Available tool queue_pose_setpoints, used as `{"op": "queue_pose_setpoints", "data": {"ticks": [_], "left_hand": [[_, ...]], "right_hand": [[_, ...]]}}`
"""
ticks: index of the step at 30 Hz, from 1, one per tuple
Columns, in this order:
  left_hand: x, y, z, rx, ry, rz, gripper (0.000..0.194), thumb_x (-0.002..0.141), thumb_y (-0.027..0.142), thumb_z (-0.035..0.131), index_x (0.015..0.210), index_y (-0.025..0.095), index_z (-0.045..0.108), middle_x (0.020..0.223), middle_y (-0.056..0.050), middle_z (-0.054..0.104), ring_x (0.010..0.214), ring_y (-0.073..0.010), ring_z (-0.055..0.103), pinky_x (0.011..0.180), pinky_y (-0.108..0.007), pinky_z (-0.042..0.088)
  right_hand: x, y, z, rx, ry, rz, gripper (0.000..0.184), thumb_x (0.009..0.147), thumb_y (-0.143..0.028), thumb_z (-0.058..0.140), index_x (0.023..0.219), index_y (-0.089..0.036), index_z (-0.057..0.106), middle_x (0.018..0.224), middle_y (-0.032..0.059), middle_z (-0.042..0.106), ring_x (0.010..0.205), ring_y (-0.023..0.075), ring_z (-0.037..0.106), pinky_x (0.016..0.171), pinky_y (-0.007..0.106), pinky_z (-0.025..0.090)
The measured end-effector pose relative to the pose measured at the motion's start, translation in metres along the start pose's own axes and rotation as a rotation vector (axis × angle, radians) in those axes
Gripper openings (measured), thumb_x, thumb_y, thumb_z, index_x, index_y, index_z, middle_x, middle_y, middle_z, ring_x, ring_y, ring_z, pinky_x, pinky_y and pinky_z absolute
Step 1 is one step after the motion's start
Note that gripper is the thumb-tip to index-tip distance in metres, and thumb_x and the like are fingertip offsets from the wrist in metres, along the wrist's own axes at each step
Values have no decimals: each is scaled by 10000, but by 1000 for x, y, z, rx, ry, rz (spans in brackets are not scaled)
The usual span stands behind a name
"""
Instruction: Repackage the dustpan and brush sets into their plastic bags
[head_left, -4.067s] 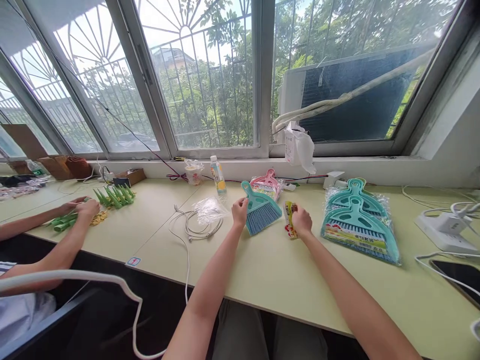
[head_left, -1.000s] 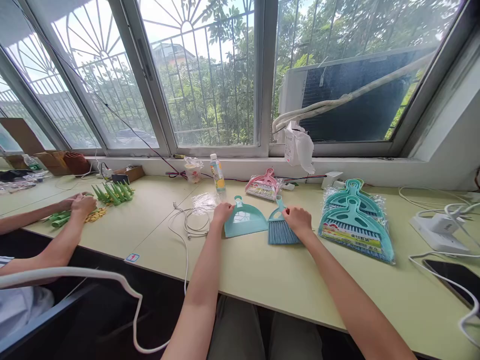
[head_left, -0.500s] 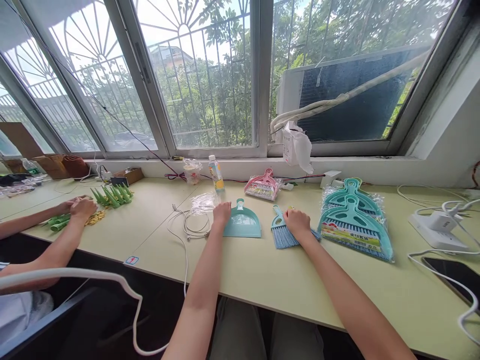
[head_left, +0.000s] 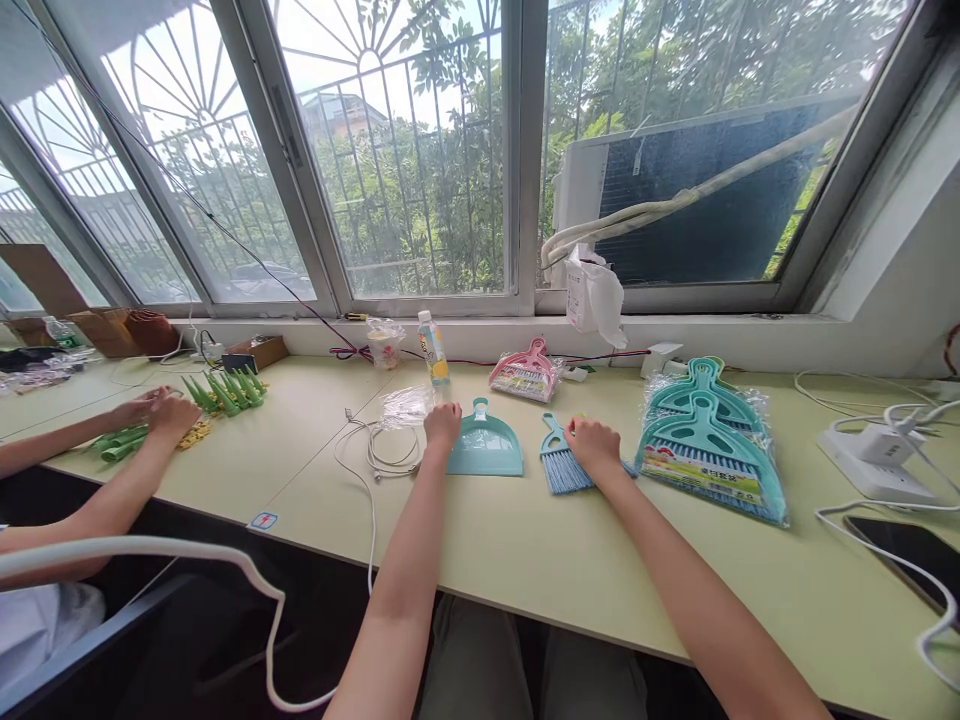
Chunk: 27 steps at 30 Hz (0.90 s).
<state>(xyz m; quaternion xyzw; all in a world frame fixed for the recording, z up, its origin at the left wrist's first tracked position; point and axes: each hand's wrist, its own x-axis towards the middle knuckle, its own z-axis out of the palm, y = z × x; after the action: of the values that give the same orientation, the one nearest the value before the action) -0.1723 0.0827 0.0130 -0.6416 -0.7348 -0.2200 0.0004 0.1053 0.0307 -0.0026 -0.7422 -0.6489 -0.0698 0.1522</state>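
Observation:
A teal dustpan (head_left: 486, 447) lies flat on the table, handle pointing away from me. My left hand (head_left: 442, 425) is closed at its left edge and covers that side; the fingertips are hidden. To the right lies a small blue hand brush (head_left: 564, 470) with a teal handle and pale blue bristles. My right hand (head_left: 594, 440) is closed over its right part, and bristles show on both sides of the wrist. A bit of yellow-green peeks out by the right fingers. Just right of that hand are stacked wrapped teal dustpan-and-brush sets (head_left: 703, 450).
A pink wrapped set (head_left: 525, 370), a drink bottle (head_left: 433, 348) and clear plastic wrap (head_left: 409, 405) lie farther back. A coiled white cable (head_left: 390, 450) is at left; a power strip (head_left: 874, 465) and phone (head_left: 911, 555) at right. A co-worker's hands (head_left: 169, 412) handle green pieces.
The brush has shifted and turned slightly under my right hand. My left hand and the dustpan are nearly still. The co-worker's hands have moved a little.

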Motion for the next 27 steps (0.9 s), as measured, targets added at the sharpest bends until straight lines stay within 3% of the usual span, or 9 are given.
{"op": "queue_pose_setpoints", "data": {"ticks": [7,10,15,20,24,27], "left_hand": [[3,1,2,-7,-35,20,575,922,585,363,747,185,737,840,-122,706,851,-241,644,648,-274,407],[4,0,4,-16,-54,46,540,863,634,463,728,189,737,832,-119,713,897,-252,636,660,-269,408],[4,-2,8,-30,-67,57,391,818,558,594,790,199,746,869,-106,719,966,-252,625,702,-267,422],[3,-1,9,-31,-66,50,338,862,474,569,836,187,746,919,-110,717,927,-231,633,703,-264,426],[2,1,9,-22,-63,53,327,885,440,533,874,193,747,935,-107,719,933,-229,631,703,-267,429],[3,1,9,-13,-73,53,329,883,443,521,858,205,748,917,-99,720,914,-232,638,687,-272,428]], "right_hand": [[3,0,-2,-4,-125,-13,285,860,-404,539,912,-180,708,970,120,697,898,242,663,697,309,435],[2,0,-8,55,-171,6,284,810,-437,580,885,-205,724,952,98,703,904,245,661,706,312,430],[0,-1,-15,106,-195,8,292,752,-447,599,883,-225,735,950,83,709,917,241,656,740,322,417],[-2,-5,-15,95,-200,-25,332,713,-452,613,911,-211,726,1035,92,696,948,245,646,772,334,400],[-4,-10,-16,92,-238,-1,250,705,-352,615,876,-201,715,982,91,704,931,247,650,757,328,384],[-5,-11,-14,113,-176,35,229,728,-298,597,894,-181,702,967,105,705,922,247,649,760,327,373]]}}
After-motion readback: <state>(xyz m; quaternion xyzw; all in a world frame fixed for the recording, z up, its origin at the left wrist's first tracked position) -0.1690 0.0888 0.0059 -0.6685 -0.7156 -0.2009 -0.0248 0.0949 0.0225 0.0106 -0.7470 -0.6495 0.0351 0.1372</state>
